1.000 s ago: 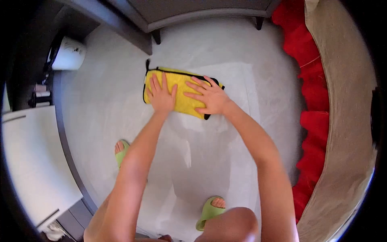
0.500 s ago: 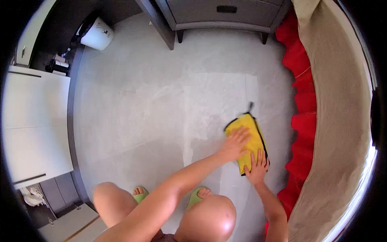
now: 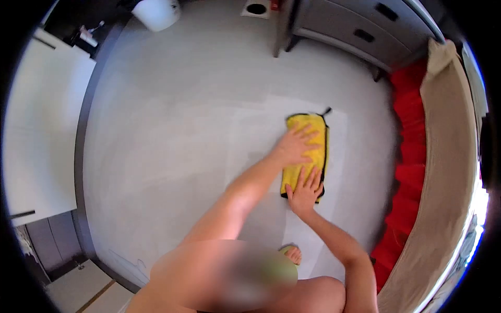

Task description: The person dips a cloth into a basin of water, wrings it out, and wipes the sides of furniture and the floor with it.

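A yellow cloth [image 3: 314, 159] with black edging lies flat on the grey floor [image 3: 172, 130], its small black loop pointing away from me. My left hand [image 3: 297, 145] presses on the far half of the cloth, palm down and fingers spread. On the near end rests my right hand [image 3: 305, 193], its fingers also stretched out flat. Both hands touch the cloth without gripping it. A foot in a green slipper [image 3: 293, 254] is on the floor below the cloth; a blurred patch covers part of my legs.
White cabinets [image 3: 47, 130] line the left side, with a white bin [image 3: 156, 14] beyond them. A grey chest of drawers [image 3: 355, 34] on short legs stands at the far right. Red ruffled fabric [image 3: 409, 180] hangs along the right under a beige cover [image 3: 443, 151].
Both hands and the cloth have shifted away from me across the floor, and the cloth has turned straighter. My view has also turned, so the furniture sits differently in it.
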`<move>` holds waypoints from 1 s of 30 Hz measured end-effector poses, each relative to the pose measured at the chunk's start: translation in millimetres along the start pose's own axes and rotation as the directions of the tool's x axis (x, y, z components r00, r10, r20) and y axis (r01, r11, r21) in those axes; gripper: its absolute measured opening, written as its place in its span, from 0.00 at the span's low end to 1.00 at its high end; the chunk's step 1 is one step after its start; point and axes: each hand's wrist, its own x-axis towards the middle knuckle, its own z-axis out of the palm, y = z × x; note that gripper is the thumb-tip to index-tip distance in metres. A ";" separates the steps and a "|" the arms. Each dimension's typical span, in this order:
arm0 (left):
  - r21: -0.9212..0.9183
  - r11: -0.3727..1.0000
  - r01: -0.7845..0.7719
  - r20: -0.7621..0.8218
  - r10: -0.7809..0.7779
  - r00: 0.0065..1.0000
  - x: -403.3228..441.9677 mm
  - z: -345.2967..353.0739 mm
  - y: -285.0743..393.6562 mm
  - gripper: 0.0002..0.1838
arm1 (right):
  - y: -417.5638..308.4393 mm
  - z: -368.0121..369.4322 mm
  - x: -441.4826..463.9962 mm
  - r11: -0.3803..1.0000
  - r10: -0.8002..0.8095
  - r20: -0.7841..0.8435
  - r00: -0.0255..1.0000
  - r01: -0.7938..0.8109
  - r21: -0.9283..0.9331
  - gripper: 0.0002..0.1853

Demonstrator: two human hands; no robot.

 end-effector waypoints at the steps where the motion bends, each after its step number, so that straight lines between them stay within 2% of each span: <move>1: -0.006 0.998 0.057 -0.077 -0.057 0.995 -27.3 -12.6 -14.5 0.32 | -17.9 -14.8 6.1 0.996 -0.082 0.040 0.996 0.082 -0.018 0.43; 2: -0.017 0.993 0.114 -0.146 -0.115 0.982 -57.2 -19.8 -30.6 0.32 | -38.9 -23.5 11.3 0.996 -0.088 0.040 0.995 0.090 -0.030 0.43; 4: -0.021 0.968 0.249 -0.178 -0.249 0.952 -121.8 -36.0 -65.7 0.32 | -93.3 -31.2 21.7 0.961 -0.270 0.110 0.957 0.275 -0.038 0.43; 5: -0.006 0.956 0.295 -0.164 -0.292 0.942 -135.2 -17.8 -113.2 0.32 | -117.1 3.1 62.7 0.949 -0.312 0.117 0.943 0.315 -0.007 0.43; 7: 0.047 0.896 0.441 -0.225 -0.420 0.879 -193.8 -19.7 -157.9 0.32 | -178.0 25.3 84.7 0.905 -0.423 0.175 0.889 0.425 0.028 0.43; 9: 0.070 0.846 0.529 -0.237 -0.501 0.832 -265.9 -31.7 -168.2 0.33 | -233.7 30.7 69.6 0.846 -0.531 0.065 0.845 0.525 0.092 0.42; 11: 0.080 0.760 0.645 -0.247 -0.612 0.751 -336.9 -41.2 -163.6 0.33 | -283.0 32.3 45.0 0.810 -0.582 0.030 0.812 0.577 0.105 0.42; 13: 0.069 0.655 0.752 -0.267 -0.714 0.647 -412.9 -35.9 -141.7 0.33 | -321.7 37.2 7.7 0.712 -0.694 0.044 0.718 0.677 0.188 0.41; 14: 0.064 0.598 0.799 -0.279 -0.758 0.590 -449.9 -30.6 -123.4 0.33 | -336.8 36.8 -10.8 0.701 -0.704 0.042 0.709 0.684 0.201 0.41; 16: 0.003 0.442 0.897 -0.280 -0.861 0.425 -497.3 -17.9 -77.0 0.34 | -349.5 31.8 -37.2 0.534 -0.846 0.136 0.516 0.814 0.228 0.40; 17: 0.009 0.439 0.898 -0.282 -0.861 0.423 -509.4 -6.8 -55.5 0.34 | -350.5 30.7 -44.7 0.530 -0.848 0.130 0.514 0.815 0.232 0.40; 19: -0.044 0.237 0.970 -0.363 -0.909 0.206 -508.7 12.8 -26.2 0.35 | -335.4 33.8 -44.2 0.365 -0.931 0.118 0.346 0.883 0.294 0.40; 22: -0.050 0.186 0.981 -0.327 -0.931 0.160 -488.1 13.5 -26.2 0.35 | -315.0 41.3 -29.7 0.289 -0.956 0.049 0.288 0.906 0.310 0.39; 23: -0.016 0.229 0.973 -0.359 -0.910 0.208 -474.5 13.0 -37.3 0.35 | -309.2 41.1 -27.8 0.350 -0.933 0.049 0.356 0.873 0.339 0.38; 25: -0.017 0.412 0.911 -0.383 -0.845 0.374 -437.1 4.3 -60.3 0.36 | -287.5 42.0 -23.5 0.509 -0.857 0.060 0.512 0.823 0.252 0.37; 27: -0.058 0.589 0.806 -0.354 -0.767 0.535 -385.8 -5.1 -84.2 0.36 | -265.3 26.0 -16.3 0.681 -0.729 0.085 0.680 0.706 0.196 0.35; 29: -0.123 0.723 0.679 -0.322 -0.677 0.662 -335.4 -7.8 -96.3 0.36 | -244.5 27.9 -20.8 0.796 -0.604 0.009 0.797 0.603 0.059 0.34; 30: -0.137 0.782 0.608 -0.345 -0.613 0.711 -310.5 -2.8 -100.0 0.35 | -239.7 29.3 -25.3 0.789 -0.614 0.016 0.789 0.613 0.054 0.34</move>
